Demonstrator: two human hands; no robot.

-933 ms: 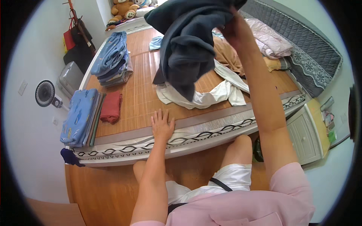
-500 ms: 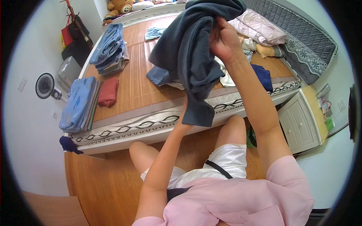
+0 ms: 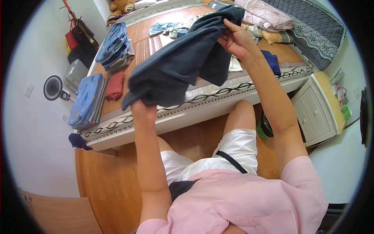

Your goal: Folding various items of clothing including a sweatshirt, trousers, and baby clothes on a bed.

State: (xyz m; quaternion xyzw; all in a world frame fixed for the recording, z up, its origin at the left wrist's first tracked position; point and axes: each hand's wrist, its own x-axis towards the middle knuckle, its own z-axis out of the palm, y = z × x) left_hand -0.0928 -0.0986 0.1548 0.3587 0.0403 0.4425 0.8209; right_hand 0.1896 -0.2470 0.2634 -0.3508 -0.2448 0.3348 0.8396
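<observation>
Stretched between my hands above the near side of the bed is a dark slate-grey garment (image 3: 175,64); its exact kind I cannot make out. My left hand (image 3: 144,112) grips its lower left edge, most of the fingers hidden by the cloth. Higher up, my right hand (image 3: 237,41) pinches the opposite end between thumb and fingers. The cloth slants from upper right to lower left, and a loose part hangs down below my right hand. Partly covered behind it lie light-coloured clothes (image 3: 163,28) on the bed mat (image 3: 142,52).
Along the bed's left side stand folded jeans (image 3: 113,43), a blue patterned folded stack (image 3: 83,101) and a red folded garment (image 3: 115,86). To the right are a navy garment (image 3: 270,62), a pink quilt (image 3: 269,15), a white cabinet (image 3: 315,119) and a bin (image 3: 265,126).
The bunched garment is now spread out sideways. My left hand has moved left and taken its lower edge into view, while my right hand keeps its hold at the upper right.
</observation>
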